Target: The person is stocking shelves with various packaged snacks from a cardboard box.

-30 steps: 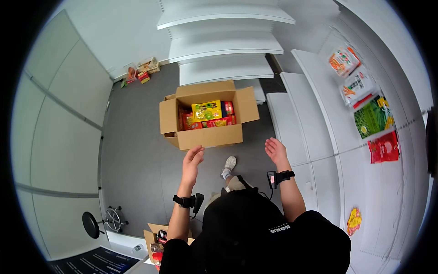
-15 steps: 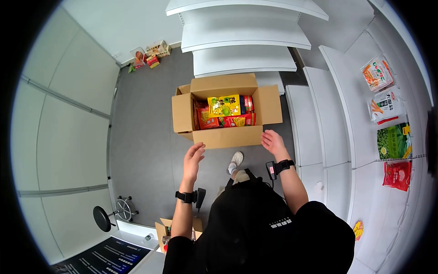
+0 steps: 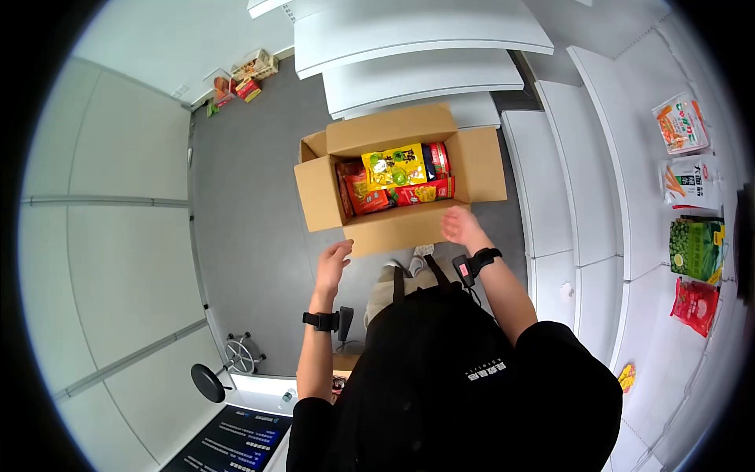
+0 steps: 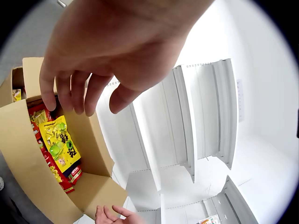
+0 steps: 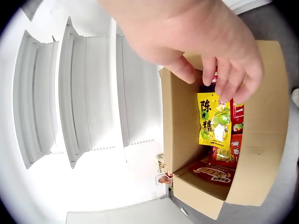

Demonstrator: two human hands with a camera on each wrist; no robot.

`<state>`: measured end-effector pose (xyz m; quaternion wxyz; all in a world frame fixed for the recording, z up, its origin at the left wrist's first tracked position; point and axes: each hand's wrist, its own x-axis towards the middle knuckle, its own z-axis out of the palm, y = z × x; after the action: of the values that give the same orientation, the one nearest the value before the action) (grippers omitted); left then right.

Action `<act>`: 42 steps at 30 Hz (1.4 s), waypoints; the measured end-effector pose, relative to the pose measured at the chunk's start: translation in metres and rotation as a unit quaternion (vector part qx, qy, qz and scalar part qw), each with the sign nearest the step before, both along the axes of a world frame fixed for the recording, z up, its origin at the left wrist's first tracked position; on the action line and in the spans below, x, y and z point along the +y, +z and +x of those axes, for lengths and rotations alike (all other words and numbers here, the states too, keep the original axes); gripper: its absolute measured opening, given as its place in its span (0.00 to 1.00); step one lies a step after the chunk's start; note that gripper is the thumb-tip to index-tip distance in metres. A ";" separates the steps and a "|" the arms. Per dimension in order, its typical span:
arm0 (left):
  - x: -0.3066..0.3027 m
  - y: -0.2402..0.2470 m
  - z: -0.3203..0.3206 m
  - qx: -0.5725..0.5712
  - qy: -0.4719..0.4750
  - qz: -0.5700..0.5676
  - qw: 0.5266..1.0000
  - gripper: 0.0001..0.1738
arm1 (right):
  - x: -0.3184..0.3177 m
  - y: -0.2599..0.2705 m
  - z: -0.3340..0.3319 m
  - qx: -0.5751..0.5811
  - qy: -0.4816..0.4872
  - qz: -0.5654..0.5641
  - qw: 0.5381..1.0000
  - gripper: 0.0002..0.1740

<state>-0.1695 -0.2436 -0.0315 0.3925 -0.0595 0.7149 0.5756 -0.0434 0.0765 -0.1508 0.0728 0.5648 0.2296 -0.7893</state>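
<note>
White shelves [image 3: 425,31], carton [image 3: 397,230], head view adds stool [image 3: 208,383]

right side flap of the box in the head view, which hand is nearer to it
Right. The right hand is just below the right side flap in the picture; the left hand is farther off, by the near flap's left end.
</note>
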 end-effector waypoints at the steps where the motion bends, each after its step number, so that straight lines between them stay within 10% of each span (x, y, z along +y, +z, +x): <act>1: 0.003 -0.006 -0.006 -0.020 -0.001 0.011 1.000 0.21 | 0.000 -0.001 0.000 -0.005 0.007 0.005 1.000 0.17; 17: 0.057 -0.248 -0.136 -0.209 -0.232 0.048 0.949 0.22 | -0.032 0.004 0.054 -0.072 -0.168 0.021 0.983 0.10; 22: 0.096 -0.227 -0.151 -0.109 -0.442 -0.059 0.888 0.23 | -0.056 0.013 0.047 -0.063 -0.220 0.020 0.973 0.12; 29: 0.131 -0.262 -0.154 -0.202 -0.455 -0.273 0.823 0.29 | -0.083 0.027 0.011 -0.079 -0.226 0.007 0.971 0.12; 42: 0.124 -0.369 -0.153 -0.022 -0.660 -0.241 0.711 0.37 | -0.107 0.011 0.011 -0.111 -0.211 0.014 0.971 0.17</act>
<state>-0.3224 -0.1201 -0.4009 0.6604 0.3222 0.6778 -0.0233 -0.0328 -0.0305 -0.1394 -0.0781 0.6859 0.1068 -0.7156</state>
